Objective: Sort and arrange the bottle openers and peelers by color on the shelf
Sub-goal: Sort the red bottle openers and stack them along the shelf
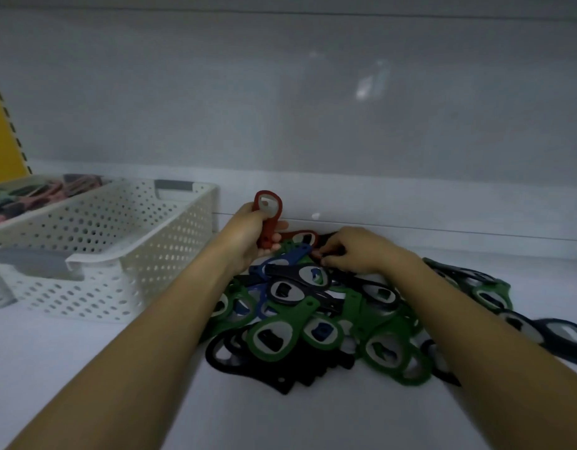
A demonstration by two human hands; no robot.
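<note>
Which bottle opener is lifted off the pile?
The red bottle opener, gripped upright in the left hand; all others lie in the pile.

openers (274, 339) look like matt plastic with dull metal inserts, basket (144, 241) is perforated white plastic, shelf (86, 368) smooth and matt

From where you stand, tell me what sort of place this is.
Most likely a shop or stockroom shelf: a heap of near-identical bottle openers in green, black, blue and red lies on the white shelf, a perforated white basket stands beside it, and a slotted upright runs up the left edge.
</note>
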